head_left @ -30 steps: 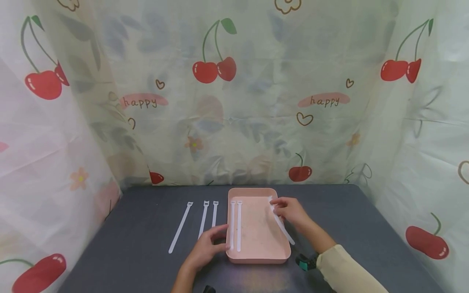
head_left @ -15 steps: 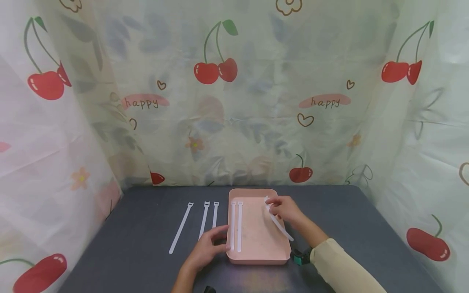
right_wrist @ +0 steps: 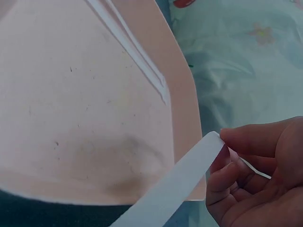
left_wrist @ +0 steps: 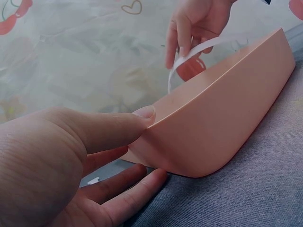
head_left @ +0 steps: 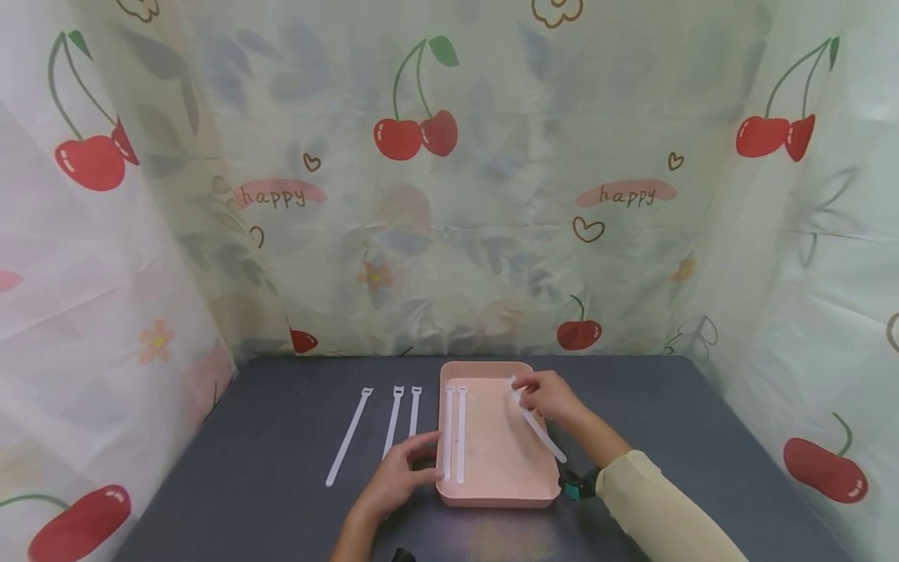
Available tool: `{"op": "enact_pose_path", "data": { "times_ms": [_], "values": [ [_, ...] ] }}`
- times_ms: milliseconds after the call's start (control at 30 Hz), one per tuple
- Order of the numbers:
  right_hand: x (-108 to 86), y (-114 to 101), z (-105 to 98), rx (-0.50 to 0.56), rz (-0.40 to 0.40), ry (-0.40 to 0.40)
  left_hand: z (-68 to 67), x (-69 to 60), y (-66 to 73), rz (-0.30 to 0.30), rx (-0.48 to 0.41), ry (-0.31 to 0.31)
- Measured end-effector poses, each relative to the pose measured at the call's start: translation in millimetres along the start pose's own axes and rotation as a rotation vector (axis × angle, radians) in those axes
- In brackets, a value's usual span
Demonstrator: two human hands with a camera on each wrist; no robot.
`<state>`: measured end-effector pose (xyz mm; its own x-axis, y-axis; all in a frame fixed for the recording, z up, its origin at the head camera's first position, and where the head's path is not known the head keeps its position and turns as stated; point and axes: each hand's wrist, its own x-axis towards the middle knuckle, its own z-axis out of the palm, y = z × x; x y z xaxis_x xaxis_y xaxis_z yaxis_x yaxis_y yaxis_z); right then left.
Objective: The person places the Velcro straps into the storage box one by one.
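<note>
My right hand (head_left: 551,396) pinches a white hook-and-loop cable tie (head_left: 545,435) near its head end. That tie hangs at a slant over the right side of a pink tray (head_left: 497,500); the right wrist view shows its broad strap (right_wrist: 165,189) crossing the tray's rim. Two more white cable ties (head_left: 461,437) lie side by side along the tray's left inner wall. My left hand (head_left: 395,476) rests against the tray's left side. In the left wrist view, its thumb (left_wrist: 118,125) touches the rim, and the other fingers extend low beside the outer wall.
Left of the tray, three white cable ties (head_left: 349,437) lie on the dark tabletop (head_left: 274,437), two partly hidden by my left hand. A cherry-print curtain (head_left: 449,257) stands behind the table and along both sides.
My right hand has shifted slightly left with the cable tie, further over the tray, then stayed almost in place. My left hand keeps its place at the tray's side.
</note>
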<state>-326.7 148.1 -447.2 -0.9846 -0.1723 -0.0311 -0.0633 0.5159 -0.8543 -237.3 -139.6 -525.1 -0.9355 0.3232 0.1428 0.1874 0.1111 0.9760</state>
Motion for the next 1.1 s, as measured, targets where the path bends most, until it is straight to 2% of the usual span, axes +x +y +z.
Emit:
{"op": "enact_pose_path", "data": {
  "times_ms": [167, 467, 700, 933, 1100],
  "values": [
    [0.9, 0, -6, -0.053, -0.031, 0.022, -1.2, -0.5, -1.4, 0.006, -0.001, 0.000],
    [3.2, -8, -8, 0.016, -0.017, -0.015, -1.1, -1.1, -0.4, 0.004, 0.008, 0.008],
    [9.1, -9, 5, 0.103, 0.006, -0.034, -0.6, -1.1, -2.2, 0.012, 0.029, 0.008],
    [13.3, -7, 24, 0.199, 0.031, 0.008, 0.0, -0.6, -0.1, 0.003, 0.023, 0.008],
    [17.4, -3, 34, 0.207, 0.060, 0.016, -0.6, -0.4, -0.1, 0.002, 0.009, 0.003]
  ]
}}
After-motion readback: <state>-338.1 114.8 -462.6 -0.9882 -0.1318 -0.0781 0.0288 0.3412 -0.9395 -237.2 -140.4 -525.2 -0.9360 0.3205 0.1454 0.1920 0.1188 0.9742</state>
